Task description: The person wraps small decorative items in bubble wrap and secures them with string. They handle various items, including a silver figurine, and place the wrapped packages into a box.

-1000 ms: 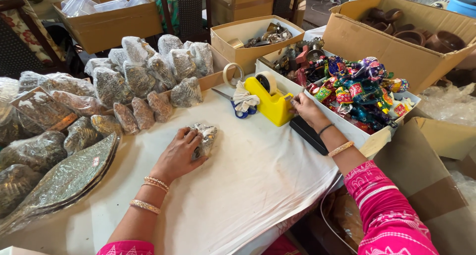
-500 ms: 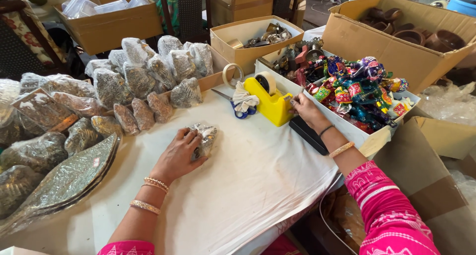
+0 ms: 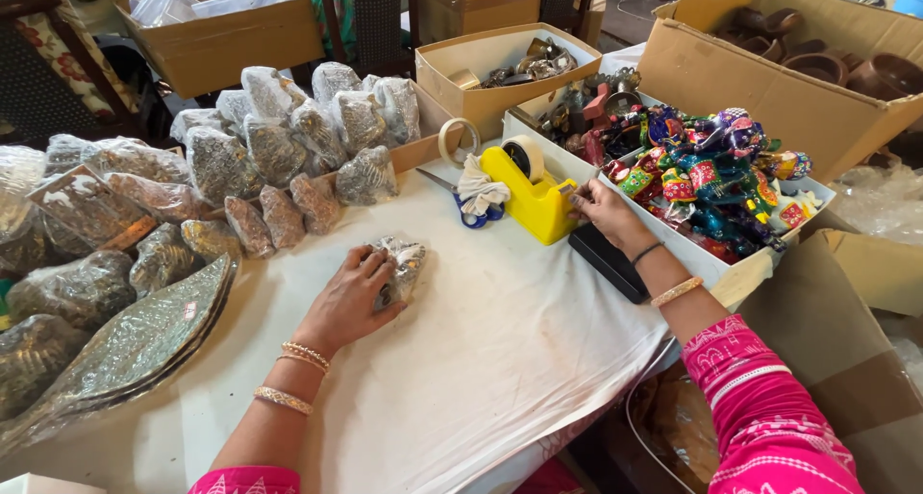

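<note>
- The left hand [image 3: 348,302] presses down on a small wrapped bundle [image 3: 399,263] in the middle of the tabletop [image 3: 500,359], fingers closed over it.
- The right hand [image 3: 604,210] reaches to the yellow tape dispenser [image 3: 531,198] near the far edge, fingertips at its blade end; whether it grips tape I cannot tell.
- The step looks like taping; next calls for a strip pulled free.

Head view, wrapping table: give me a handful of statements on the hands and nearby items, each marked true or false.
1. The left hand rests on a small wrapped bundle. True.
2. The right hand reaches to the yellow tape dispenser. True.
3. The tape dispenser is red. False: it is yellow.
4. The scissors are in the left hand. False: they lie on the white cloth beside the dispenser.
5. The right sleeve is pink. True.
</note>
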